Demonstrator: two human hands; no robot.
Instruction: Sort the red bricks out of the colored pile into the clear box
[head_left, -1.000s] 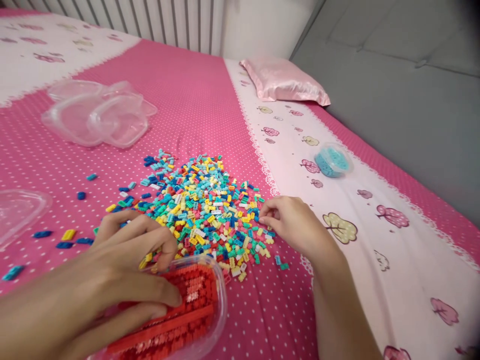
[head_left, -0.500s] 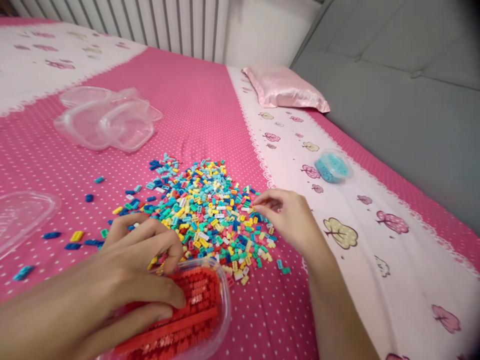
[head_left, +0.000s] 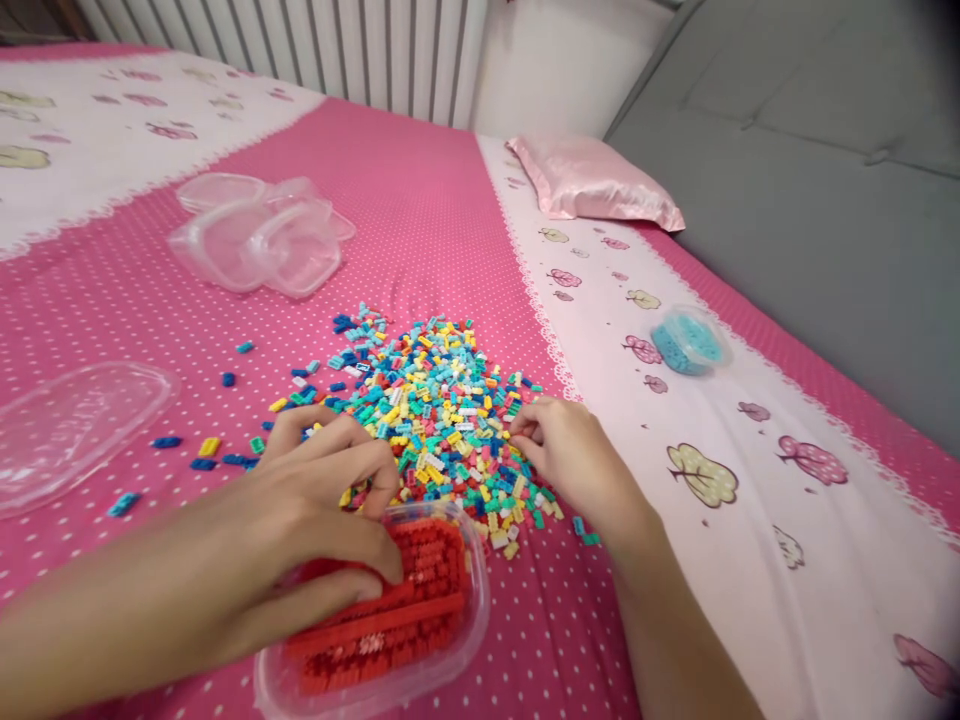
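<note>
A clear plastic container (head_left: 480, 620) filled with rows of red toy bricks (head_left: 420, 640) sits low in the middle of the view. Over its left side lies my left hand (head_left: 322, 510), fingers bent and apart. Its lower fingers reach in onto the red bricks, while the upper ones extend past the rim toward the pile. Beyond the container spreads a loose heap of small multicoloured toy bricks (head_left: 442, 400). At the heap's right edge, my right hand (head_left: 566, 450) has its fingertips pinched together; whatever is between them is hidden.
Several clear lids or tubs (head_left: 262, 240) are stacked at the back left. Another clear lid (head_left: 75, 430) lies at the left, near scattered bricks (head_left: 210, 446). A lidded tub of blue bits (head_left: 686, 340) stands right. A pink pillow (head_left: 600, 180) rests by the grey headboard (head_left: 795, 200).
The whole view has shifted, so the things appear farther right. My right hand stays at the heap's edge, fingers more curled in. My left hand remains over the red bricks.
</note>
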